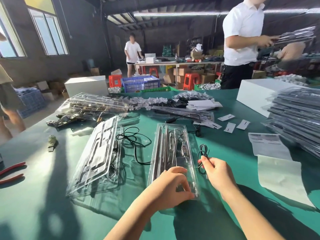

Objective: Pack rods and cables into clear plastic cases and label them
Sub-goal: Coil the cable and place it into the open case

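Pinching a coiled cable (203,153) at lower centre, the right hand (218,172) is held beside the case (160,149), which is gripped by the left hand (174,185); if loosened, the coil could spring open and foul the rods (164,148).

No legible text anywhere, barcode stripes on a white label sheet (265,138) near the right edge of the green table (52,213), their digits too blurred to read, small white cards (226,117) beyond it with unreadable dark marks
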`<act>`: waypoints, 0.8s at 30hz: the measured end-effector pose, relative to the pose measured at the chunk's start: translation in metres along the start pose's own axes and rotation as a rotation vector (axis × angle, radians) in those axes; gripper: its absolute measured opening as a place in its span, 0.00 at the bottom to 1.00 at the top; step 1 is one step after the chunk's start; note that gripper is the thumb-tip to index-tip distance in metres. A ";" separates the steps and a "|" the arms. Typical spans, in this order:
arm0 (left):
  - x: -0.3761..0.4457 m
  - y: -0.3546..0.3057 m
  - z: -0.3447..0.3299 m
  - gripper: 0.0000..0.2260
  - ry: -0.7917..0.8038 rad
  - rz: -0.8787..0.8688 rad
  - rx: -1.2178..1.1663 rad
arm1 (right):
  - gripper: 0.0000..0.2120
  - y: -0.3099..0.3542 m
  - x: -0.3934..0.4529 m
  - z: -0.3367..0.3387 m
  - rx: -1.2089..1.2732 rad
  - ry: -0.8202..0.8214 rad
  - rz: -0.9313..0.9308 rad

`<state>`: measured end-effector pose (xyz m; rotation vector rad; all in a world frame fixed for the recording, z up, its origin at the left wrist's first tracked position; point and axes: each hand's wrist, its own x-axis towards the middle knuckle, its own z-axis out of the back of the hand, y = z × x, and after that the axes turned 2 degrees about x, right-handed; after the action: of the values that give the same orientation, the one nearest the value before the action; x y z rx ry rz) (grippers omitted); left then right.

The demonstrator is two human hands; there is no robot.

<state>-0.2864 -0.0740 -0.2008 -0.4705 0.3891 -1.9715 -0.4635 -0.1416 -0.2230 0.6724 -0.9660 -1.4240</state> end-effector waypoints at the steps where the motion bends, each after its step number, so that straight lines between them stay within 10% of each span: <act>1: -0.002 0.001 -0.006 0.07 -0.025 -0.021 0.053 | 0.17 0.000 0.000 -0.001 0.003 0.005 -0.001; 10: -0.013 0.006 -0.024 0.09 -0.276 -0.181 0.250 | 0.18 0.005 0.000 -0.006 0.317 0.080 -0.175; 24: -0.006 -0.010 -0.026 0.22 -0.259 -0.086 0.416 | 0.22 0.015 -0.006 -0.003 0.123 0.192 -0.189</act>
<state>-0.3043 -0.0627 -0.2201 -0.4693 -0.2055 -1.9747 -0.4525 -0.1351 -0.2123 0.9953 -0.8605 -1.4414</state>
